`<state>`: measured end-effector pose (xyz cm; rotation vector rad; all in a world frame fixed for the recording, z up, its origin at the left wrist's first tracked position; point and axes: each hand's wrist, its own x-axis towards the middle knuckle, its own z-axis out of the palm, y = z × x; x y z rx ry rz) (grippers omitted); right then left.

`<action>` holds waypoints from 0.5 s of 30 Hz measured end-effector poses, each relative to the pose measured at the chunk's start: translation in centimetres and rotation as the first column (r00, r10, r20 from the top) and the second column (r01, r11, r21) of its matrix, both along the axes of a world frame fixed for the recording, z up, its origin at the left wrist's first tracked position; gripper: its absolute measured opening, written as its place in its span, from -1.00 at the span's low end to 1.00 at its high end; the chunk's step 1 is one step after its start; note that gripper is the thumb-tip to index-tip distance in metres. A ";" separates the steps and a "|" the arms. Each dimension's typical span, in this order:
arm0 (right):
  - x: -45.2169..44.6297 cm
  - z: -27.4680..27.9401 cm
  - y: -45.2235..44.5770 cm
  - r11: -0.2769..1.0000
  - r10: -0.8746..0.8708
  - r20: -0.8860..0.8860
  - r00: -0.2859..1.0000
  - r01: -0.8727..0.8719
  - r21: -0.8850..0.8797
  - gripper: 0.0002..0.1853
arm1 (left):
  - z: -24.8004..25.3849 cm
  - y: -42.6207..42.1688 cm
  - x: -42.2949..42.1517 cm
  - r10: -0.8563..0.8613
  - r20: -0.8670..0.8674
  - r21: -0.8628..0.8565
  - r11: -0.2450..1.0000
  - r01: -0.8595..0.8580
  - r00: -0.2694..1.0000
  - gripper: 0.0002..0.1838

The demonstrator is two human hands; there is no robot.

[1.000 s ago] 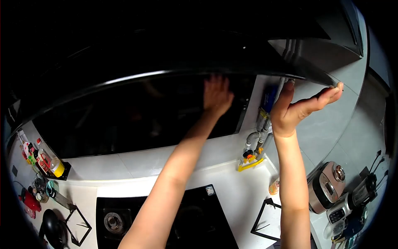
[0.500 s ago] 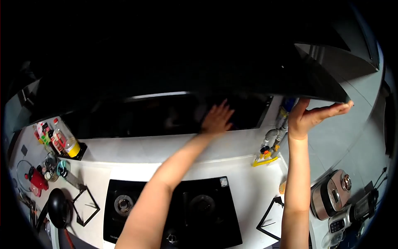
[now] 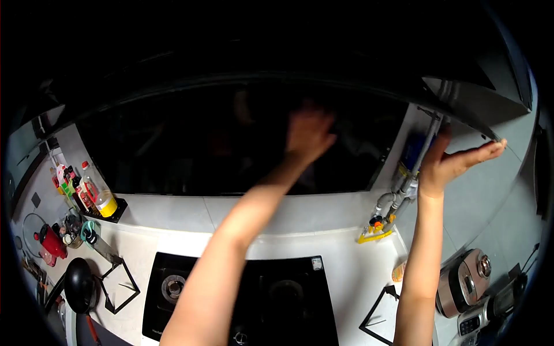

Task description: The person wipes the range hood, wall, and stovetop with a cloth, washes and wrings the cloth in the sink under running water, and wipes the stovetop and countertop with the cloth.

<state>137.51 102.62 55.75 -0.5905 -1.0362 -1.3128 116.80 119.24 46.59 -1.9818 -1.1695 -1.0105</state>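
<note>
A dark hinged panel (image 3: pixel 271 76) of what looks like a range hood spans the upper view, tilted outward. Its right corner meets the fingertips of my right hand (image 3: pixel 447 167); the fingers are stretched out flat and the thumb stands apart, so the hand is open against the edge. My left hand (image 3: pixel 309 135) reaches up in front of the glossy black surface (image 3: pixel 202 144) below that panel. Its fingers are spread, holding nothing, and somewhat blurred. I cannot tell whether they touch the surface.
Below my arms lies a black gas hob (image 3: pixel 288 300) on a white counter (image 3: pixel 190 242). Bottles (image 3: pixel 101 193), a black pan (image 3: pixel 81 285) and a red kettle-like item (image 3: pixel 52 242) stand left. Yellow-handled pipework (image 3: pixel 378 230) and a rice cooker (image 3: pixel 464 282) are right.
The panel's lower edge has risen, showing more of the black surface beneath. My right hand has shifted right at the corner. My left hand has moved slightly up.
</note>
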 end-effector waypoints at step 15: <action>-1.2 2.9 1.6 0.957 -0.070 0.088 0.994 0.042 0.289 -0.41 | 0.3 -4.7 -41.2 0.422 -0.115 -0.095 0.896 -0.433 0.899 -0.26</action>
